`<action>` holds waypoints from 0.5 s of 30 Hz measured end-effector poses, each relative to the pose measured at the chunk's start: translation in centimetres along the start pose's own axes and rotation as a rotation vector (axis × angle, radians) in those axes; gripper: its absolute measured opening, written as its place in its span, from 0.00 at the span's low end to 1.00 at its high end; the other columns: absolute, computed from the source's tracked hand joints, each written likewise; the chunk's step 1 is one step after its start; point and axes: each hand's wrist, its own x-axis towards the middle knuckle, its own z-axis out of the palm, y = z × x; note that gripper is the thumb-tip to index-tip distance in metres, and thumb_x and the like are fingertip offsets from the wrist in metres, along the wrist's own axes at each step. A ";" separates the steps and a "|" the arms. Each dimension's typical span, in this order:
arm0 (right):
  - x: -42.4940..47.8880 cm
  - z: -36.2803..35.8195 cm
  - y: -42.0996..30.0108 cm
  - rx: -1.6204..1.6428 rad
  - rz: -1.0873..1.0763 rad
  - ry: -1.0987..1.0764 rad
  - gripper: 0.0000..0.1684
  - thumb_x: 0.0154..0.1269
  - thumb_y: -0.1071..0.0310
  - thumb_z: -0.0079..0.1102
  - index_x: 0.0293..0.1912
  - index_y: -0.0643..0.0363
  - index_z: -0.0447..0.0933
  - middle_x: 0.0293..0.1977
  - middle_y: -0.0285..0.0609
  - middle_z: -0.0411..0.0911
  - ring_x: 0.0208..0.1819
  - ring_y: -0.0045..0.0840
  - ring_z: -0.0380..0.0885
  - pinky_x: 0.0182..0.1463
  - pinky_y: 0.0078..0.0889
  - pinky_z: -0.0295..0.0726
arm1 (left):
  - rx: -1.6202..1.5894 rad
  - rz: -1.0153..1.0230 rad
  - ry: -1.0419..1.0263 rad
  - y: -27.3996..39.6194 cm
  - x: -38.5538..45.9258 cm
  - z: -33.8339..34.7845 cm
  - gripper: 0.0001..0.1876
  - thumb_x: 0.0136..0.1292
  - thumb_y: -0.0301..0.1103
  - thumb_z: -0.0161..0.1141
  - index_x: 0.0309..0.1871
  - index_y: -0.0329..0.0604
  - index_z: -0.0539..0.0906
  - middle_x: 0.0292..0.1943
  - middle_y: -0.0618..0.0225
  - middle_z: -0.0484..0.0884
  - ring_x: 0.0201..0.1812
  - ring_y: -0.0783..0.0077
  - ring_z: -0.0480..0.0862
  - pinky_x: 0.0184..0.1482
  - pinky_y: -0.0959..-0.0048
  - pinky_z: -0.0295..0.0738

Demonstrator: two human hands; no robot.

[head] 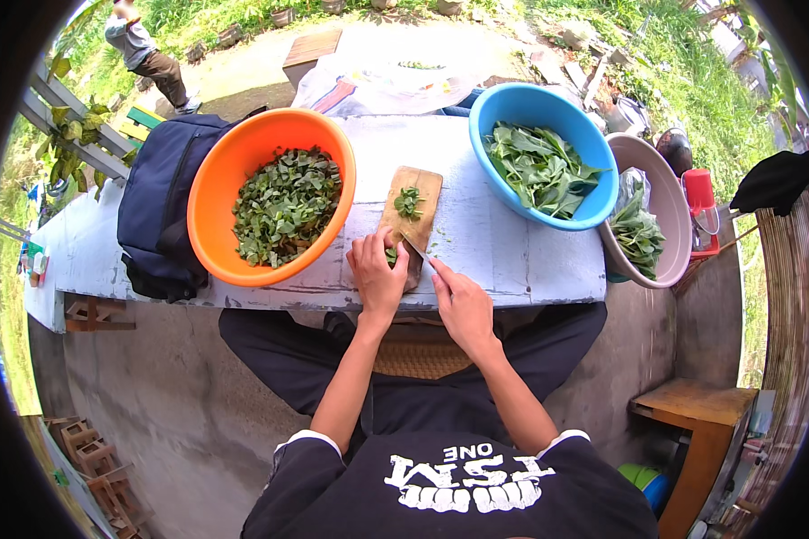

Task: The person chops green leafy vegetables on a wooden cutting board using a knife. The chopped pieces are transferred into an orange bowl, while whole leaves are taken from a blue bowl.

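A wooden cutting board (418, 185) lies on the white table, with a small heap of cut green leaves (409, 203) on its far part. My left hand (379, 269) presses a bunch of leaves (392, 257) against the near part of the board. In my right hand (462, 301) is a kitchen knife (416, 247), its blade over the board beside that bunch. An orange plastic basin (204, 202) of chopped leaves (286, 205) stands to the left. To the right, a blue plastic basin (489, 172) holds whole leaves (543, 168).
A dark blue backpack (155, 195) rests left of the orange basin. Beyond the blue basin's right side is a greyish basin (674, 202) with leafy stems in it. Plastic bags (391, 91) lie past the table's far edge. A person (150, 57) stands outdoors at the upper left.
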 end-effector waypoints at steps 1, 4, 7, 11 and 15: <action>0.0 0.0 0.2 -0.013 -0.010 0.004 0.19 0.79 0.56 0.54 0.63 0.42 0.81 0.29 0.46 0.80 0.33 0.45 0.83 0.37 0.49 0.80 | 0.021 0.030 0.007 -0.1 0.0 0.0 0.11 0.62 0.31 0.67 0.48 0.47 0.87 0.41 0.70 0.80 0.49 0.62 0.77 0.56 0.60 0.69; 0.2 -0.2 0.4 -0.012 -0.021 -0.032 0.19 0.79 0.56 0.54 0.64 0.42 0.80 0.29 0.47 0.81 0.32 0.45 0.83 0.36 0.50 0.81 | 0.073 0.089 0.018 -0.3 0.0 0.1 0.08 0.62 0.31 0.68 0.44 0.48 0.89 0.41 0.70 0.80 0.49 0.62 0.77 0.55 0.61 0.69; 0.2 -1.0 -0.1 -0.034 -0.018 -0.062 0.19 0.79 0.56 0.53 0.64 0.41 0.80 0.29 0.48 0.81 0.32 0.46 0.83 0.36 0.50 0.81 | 0.087 0.085 -0.002 -0.3 -0.1 0.0 0.08 0.61 0.31 0.69 0.43 0.49 0.90 0.41 0.69 0.81 0.49 0.61 0.77 0.56 0.60 0.69; 0.6 -1.1 0.1 -0.078 -0.039 -0.078 0.19 0.79 0.56 0.54 0.64 0.40 0.80 0.28 0.48 0.81 0.31 0.46 0.83 0.34 0.51 0.81 | 0.078 0.082 -0.005 -0.3 -0.2 0.0 0.08 0.60 0.31 0.68 0.43 0.48 0.90 0.42 0.69 0.81 0.49 0.61 0.77 0.56 0.60 0.69; 1.8 1.4 0.7 -0.088 -0.082 -0.022 0.18 0.79 0.56 0.54 0.64 0.40 0.80 0.28 0.47 0.81 0.29 0.45 0.83 0.32 0.50 0.80 | 0.062 0.092 0.015 -0.3 -0.2 -0.1 0.08 0.60 0.30 0.68 0.42 0.48 0.90 0.42 0.69 0.81 0.49 0.61 0.77 0.57 0.60 0.69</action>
